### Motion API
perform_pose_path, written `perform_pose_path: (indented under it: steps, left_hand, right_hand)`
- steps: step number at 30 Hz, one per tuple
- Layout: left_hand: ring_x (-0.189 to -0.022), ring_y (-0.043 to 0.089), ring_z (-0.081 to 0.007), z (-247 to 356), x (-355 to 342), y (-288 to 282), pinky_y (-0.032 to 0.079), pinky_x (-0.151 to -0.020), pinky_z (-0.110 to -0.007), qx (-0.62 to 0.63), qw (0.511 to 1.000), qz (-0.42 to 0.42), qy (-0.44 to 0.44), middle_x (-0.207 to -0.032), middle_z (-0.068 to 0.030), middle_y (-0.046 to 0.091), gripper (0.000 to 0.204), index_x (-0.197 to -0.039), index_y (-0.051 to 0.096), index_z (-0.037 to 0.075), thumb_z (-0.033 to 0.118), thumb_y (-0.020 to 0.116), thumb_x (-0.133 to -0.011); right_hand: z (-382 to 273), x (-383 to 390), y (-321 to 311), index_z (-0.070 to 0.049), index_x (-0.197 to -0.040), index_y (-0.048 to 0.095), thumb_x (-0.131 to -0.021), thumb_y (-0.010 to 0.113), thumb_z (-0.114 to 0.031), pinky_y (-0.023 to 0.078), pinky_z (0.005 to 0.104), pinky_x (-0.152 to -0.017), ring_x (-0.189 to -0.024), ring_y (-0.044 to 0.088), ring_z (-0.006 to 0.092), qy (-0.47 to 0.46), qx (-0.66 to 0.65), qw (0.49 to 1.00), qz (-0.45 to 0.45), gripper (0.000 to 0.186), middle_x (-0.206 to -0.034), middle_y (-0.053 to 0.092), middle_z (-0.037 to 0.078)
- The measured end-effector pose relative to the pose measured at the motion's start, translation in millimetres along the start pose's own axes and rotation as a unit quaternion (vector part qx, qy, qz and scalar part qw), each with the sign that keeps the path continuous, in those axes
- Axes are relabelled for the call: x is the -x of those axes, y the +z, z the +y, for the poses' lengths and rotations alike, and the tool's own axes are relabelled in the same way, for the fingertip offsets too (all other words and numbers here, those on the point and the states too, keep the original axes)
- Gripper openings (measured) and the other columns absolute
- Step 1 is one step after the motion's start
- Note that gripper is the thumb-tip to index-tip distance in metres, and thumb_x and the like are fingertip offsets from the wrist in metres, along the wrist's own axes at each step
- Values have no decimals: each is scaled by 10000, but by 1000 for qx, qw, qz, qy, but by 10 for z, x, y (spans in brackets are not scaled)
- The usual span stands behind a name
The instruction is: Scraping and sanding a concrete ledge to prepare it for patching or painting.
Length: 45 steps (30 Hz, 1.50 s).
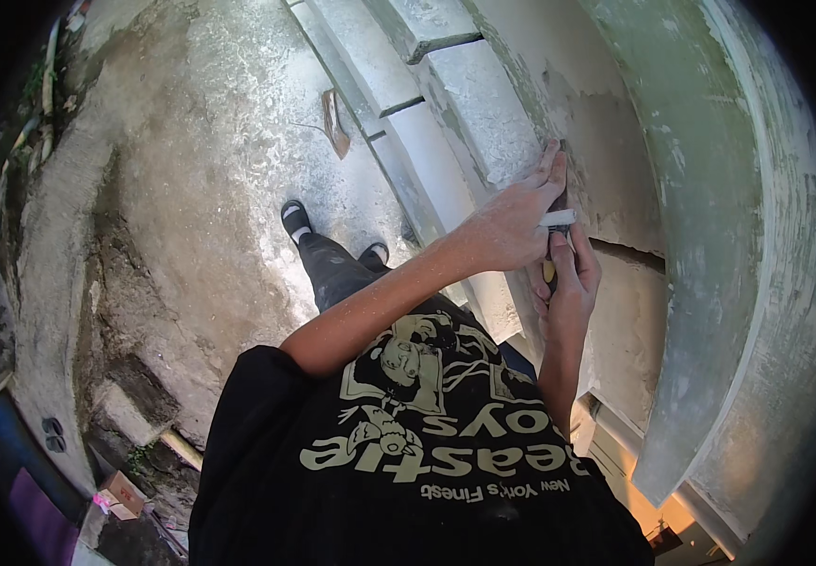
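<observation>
My left hand (521,217) reaches across to a pale stepped wall face (606,189), its fingers pressed together along the dark upper part of a tool (559,201). A short white strip or piece (560,218) lies crosswise at those fingers; I cannot tell what it is. Just below, my right hand (573,278) is wrapped round the same tool's yellow handle (548,272). The tool's working end is mostly hidden by my fingers. Pale dust covers my left hand and forearm.
Concrete steps or ledges (408,151) run along my right, beside a curved green-grey band (700,245). My sandalled feet (296,219) stand on rough concrete. A trowel-like piece (335,123) lies ahead. At left are broken ground (144,396), pipes, sandals (54,434) and a small box (123,495).
</observation>
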<state>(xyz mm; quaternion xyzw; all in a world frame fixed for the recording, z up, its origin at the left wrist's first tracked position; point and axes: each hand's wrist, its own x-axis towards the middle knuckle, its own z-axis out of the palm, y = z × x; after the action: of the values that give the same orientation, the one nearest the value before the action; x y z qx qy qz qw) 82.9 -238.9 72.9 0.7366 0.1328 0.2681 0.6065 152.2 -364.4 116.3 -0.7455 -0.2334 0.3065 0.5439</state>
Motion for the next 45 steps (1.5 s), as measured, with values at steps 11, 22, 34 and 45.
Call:
perform_pose_path:
  steps: [11, 22, 34, 45]
  left_hand:
    - [-1422, 265, -506, 23, -54, -53, 309, -1174, -466, -20, 1000, -13, -13, -1573, -381, 137, 853, -1546, 78, -81, 55, 540, -842]
    - [-1383, 347, -499, -7, -66, -127, 311, -1177, -461, -22, 1000, 1, 9, -1580, -350, 164, 846, -1527, 161, -97, 39, 535, -781]
    - [-1443, 261, -478, 14, -87, -195, 258, -1209, -449, -29, 999, -17, -37, -1583, -354, 157, 842, -1535, 145, -102, 7, 502, -780]
    - [-1441, 283, -470, 123, -35, -115, 271, -1204, -436, 5, 1000, -15, -23, -1580, -363, 158, 822, -1528, 150, -113, 4, 496, -791]
  right_hand:
    - [-69, 14, 126, 17, -1438, 501, -1029, 512, -95, 328, 195, -571, -668, 412, 30, 39, -9, 999, 22, 425, -889, 548, -21]
    - [-121, 21, 216, 54, -1418, 509, -1014, 528, -58, 307, 183, -455, -579, 387, 10, 11, -55, 998, 10, 420, -898, 599, -12]
    - [-255, -69, 295, 11, -1459, 486, -1025, 515, -74, 292, 196, -449, -573, 365, 15, 31, -17, 999, 4, 443, -800, 511, -46]
    - [-85, 40, 126, -19, -1424, 517, -1033, 517, -150, 205, 217, -364, -465, 361, 27, 2, -12, 1000, 9, 413, -741, 529, -40]
